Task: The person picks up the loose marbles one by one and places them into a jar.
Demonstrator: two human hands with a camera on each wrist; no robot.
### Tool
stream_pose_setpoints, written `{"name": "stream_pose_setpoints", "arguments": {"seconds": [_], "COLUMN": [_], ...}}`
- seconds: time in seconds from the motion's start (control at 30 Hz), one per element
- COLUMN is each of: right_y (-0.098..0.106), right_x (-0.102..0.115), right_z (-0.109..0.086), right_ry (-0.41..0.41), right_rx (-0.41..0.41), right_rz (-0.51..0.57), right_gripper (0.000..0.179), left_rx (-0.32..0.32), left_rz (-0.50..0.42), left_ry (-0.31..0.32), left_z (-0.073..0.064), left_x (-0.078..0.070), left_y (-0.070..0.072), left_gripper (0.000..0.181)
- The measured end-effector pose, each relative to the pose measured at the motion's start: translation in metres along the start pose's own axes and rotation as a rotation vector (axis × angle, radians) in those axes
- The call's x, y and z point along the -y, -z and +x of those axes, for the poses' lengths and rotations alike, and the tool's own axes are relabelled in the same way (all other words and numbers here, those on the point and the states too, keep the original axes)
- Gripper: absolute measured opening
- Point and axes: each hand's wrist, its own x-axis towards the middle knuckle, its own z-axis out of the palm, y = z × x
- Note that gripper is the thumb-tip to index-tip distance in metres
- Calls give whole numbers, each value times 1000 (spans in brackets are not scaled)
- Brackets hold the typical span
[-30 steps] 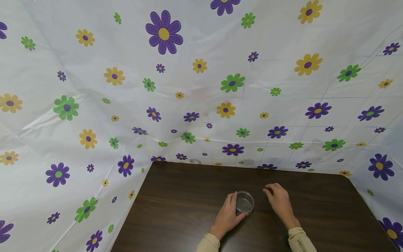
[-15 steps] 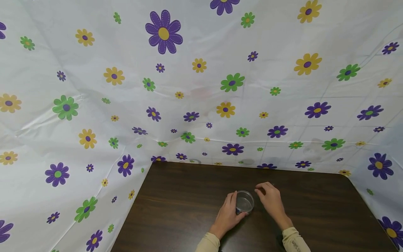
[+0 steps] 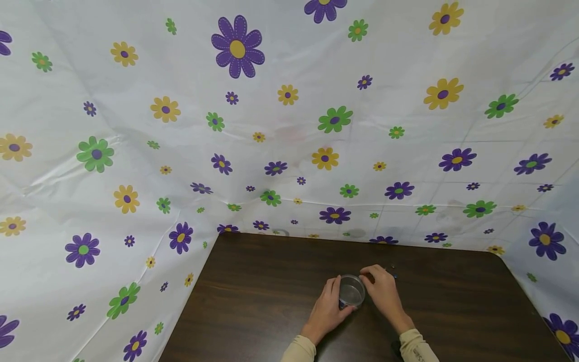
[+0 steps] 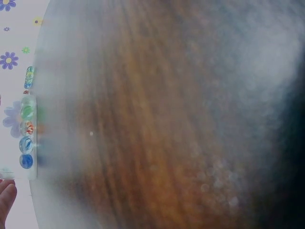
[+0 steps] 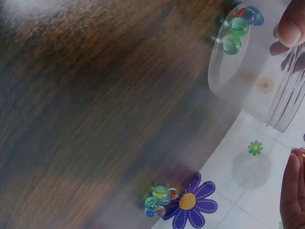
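A clear jar (image 3: pixel 352 291) stands on the dark table, and my left hand (image 3: pixel 325 309) grips its side, fingers and thumb spread round it. Inside, several glass marbles (image 5: pixel 231 44) lie at the bottom, green, blue and orange. My right hand (image 3: pixel 383 294) is at the right of the jar's rim, fingertips pinched together. In the right wrist view a bit of an orange marble (image 5: pixel 303 152) shows at its fingertips (image 5: pixel 294 160), mostly cut off by the frame edge. The left wrist view shows the jarred marbles (image 4: pixel 27 128) from the side.
Behind the right hand, a loose group of marbles (image 5: pixel 159 200) lies on the table; a blue marble (image 3: pixel 395 276) from there shows in the head view. The wooden table (image 3: pixel 253 301) meets a white flowered sheet (image 3: pixel 289 120) at its back and left.
My right hand has moved left, up to the jar's rim, and small marbles on the table behind it have come into sight. The left hand and jar have stayed put.
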Motion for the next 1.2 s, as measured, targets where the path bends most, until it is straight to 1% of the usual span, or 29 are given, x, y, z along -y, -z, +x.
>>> {"name": "stream_pose_setpoints", "arguments": {"seconds": [0.23, 0.47, 0.67, 0.83, 1.07, 1.2], "right_y": [0, 3, 6, 9, 12, 15], "right_x": [0, -2, -6, -9, -15, -21], "right_z": [0, 1, 2, 2, 1, 0], "right_ry": [17, -14, -42, -52, -41, -69], "right_rx": [-6, -9, -3, -7, -21, -13], "right_rz": [17, 7, -14, -17, -31, -48], "right_gripper": [24, 19, 18, 18, 18, 17], "left_rx": [-6, -17, -12, -6, -4, -6], "left_rz": [0, 0, -2, -8, -1, 2], "left_ry": [-5, -4, 6, 9, 7, 5], "left_z": [0, 0, 0, 0, 0, 0], "left_x": [1, 0, 0, 0, 0, 1], "left_y": [-1, -1, -2, -2, -1, -2], "left_gripper": [86, 87, 87, 87, 87, 87]}}
